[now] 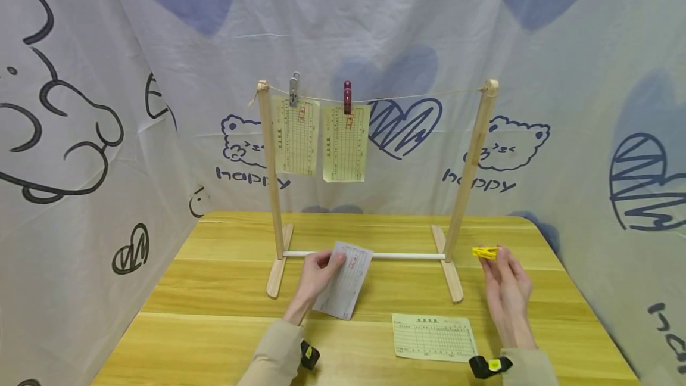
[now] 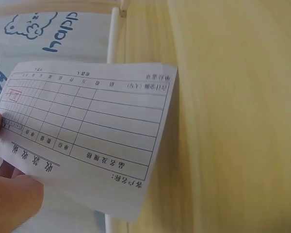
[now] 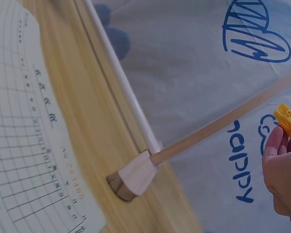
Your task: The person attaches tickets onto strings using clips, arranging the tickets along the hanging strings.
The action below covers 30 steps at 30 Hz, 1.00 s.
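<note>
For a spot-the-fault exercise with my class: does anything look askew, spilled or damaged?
Nothing looks spilled or damaged. The left hanging slip and right hanging slip look oddly sideways: their headings run along the left edge, whereas the loose slip on the table has its heading along the far edge.

The word "happy" stands under each of the two bear drawings on the backdrop, and the start of another runs off its right edge. The white slip, upside down in the left wrist view, is headed 收款收据, with 客户名称, 品名及规格, 单位 and 数量 legible; characters in its red box stamp are too small to read. The yellow slip bears a red serial number, too blurred to read surely. Print on the two hanging slips is too small.
</note>
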Each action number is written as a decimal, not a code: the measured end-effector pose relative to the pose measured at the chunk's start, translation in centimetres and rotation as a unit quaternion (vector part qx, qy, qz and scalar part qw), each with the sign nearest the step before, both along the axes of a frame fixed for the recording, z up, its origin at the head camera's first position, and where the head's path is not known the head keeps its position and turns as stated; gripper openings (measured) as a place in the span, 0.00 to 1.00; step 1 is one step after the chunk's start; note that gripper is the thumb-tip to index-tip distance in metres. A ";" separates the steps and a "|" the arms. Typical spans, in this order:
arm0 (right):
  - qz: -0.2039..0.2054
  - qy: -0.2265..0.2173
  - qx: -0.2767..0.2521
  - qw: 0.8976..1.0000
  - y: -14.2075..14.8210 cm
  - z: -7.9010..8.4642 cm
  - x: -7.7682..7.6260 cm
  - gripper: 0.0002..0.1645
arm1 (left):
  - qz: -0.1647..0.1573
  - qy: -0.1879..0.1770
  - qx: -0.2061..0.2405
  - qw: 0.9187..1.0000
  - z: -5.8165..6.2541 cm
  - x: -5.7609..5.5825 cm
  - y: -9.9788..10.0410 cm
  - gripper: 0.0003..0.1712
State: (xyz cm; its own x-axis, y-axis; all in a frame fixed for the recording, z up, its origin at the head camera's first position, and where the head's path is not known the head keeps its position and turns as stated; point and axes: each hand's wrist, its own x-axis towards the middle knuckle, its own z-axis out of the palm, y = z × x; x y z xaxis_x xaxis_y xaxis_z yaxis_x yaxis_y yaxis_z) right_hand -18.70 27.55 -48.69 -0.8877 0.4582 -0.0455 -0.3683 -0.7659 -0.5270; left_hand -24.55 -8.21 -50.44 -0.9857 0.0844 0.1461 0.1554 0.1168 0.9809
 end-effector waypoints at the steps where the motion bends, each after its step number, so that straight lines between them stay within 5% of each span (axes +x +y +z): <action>1: -0.001 0.006 0.002 1.000 -0.1 0.2 0.0 0.10 | 0.003 -0.001 0.001 1.000 0.2 0.0 0.1 0.15; 10: -0.002 0.062 0.019 0.998 -1.1 1.4 -0.5 0.11 | 0.024 -0.020 0.038 0.999 1.4 0.1 0.9 0.17; 30: -0.004 0.074 0.040 0.996 -2.8 5.1 -1.2 0.12 | 0.062 -0.027 0.100 0.993 4.4 0.5 3.4 0.17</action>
State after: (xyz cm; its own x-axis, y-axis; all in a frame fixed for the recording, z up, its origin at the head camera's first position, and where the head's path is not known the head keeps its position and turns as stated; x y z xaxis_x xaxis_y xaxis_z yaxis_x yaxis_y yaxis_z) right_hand -19.89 24.77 -43.55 -0.8779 0.4630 0.1224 -0.4531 -0.7204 -0.5250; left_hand -24.06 -4.81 -46.08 -0.9936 -0.0624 0.0941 0.0981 -0.0653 0.9930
